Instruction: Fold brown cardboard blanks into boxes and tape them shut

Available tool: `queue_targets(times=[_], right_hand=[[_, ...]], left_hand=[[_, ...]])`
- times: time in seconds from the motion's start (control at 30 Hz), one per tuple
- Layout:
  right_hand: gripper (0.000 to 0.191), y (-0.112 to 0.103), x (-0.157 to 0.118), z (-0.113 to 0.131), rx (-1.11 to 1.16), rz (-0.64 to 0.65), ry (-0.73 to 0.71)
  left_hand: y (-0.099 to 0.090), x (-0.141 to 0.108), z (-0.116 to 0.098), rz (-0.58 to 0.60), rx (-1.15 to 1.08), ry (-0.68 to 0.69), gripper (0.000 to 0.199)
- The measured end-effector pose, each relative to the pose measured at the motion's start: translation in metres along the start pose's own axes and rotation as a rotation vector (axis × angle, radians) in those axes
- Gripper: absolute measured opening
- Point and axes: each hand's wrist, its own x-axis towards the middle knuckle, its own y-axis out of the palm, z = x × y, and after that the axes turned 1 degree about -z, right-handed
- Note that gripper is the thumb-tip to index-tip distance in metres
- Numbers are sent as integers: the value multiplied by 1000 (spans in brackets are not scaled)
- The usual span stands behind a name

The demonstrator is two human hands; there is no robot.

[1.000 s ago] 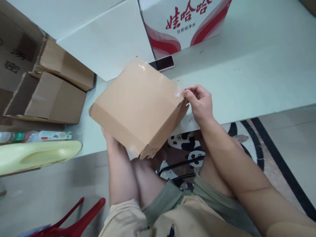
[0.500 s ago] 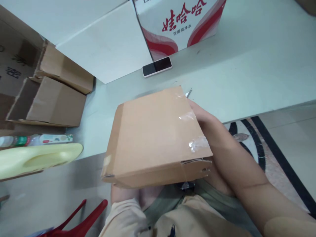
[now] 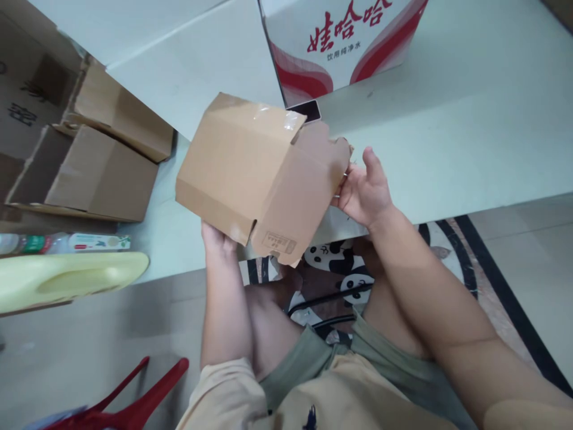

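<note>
A brown cardboard box (image 3: 237,158) is held tilted above the pale table, with clear tape on its far edge and small print on its right side panel. My left hand (image 3: 218,240) grips the near left edge from below, its fingers partly hidden under the cardboard. At the right end of the box, my right hand (image 3: 363,188) has its palm turned up and its thumb raised. The fingertips of that hand reach the torn edge of the panel, and the fingers are spread apart.
Behind the box, a dark-screened device (image 3: 312,111) lies partly covered near a red and white carton (image 3: 344,54). Brown boxes (image 3: 102,173) stand at the left above a pale yellow object (image 3: 80,275) and a bottle (image 3: 33,243). Red legs (image 3: 147,394) show on the floor.
The box has moved away from my body and turned, now showing its printed side panel. My left hand has come into view below it, and my right hand shows with fingers spread.
</note>
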Motion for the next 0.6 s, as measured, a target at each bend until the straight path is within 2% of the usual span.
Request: queue_targets(times=[0.07,0.17,0.23,0.33,0.47,0.6], right_hand=[[67,6,-2,-3,56,18,65],[66,11,-3,-13,62,-37,91],[63,12,-2,-19,24,-111,38],[55,12,-5,-25,-33,-200,-82],[50,12,-19,-19,-62,-152,-59],[51,3,-37,1,-11,-91,50]], left_hand=[[1,0,-2,-14,-90,36,32],[5,-3,-5,57,-162,105,40],[5,-3,-3,82,-114,118,41],[1,6,5,26,-55,95,26],[5,17,16,29,-125,75,22],[27,9,17,82,-199,50,32]])
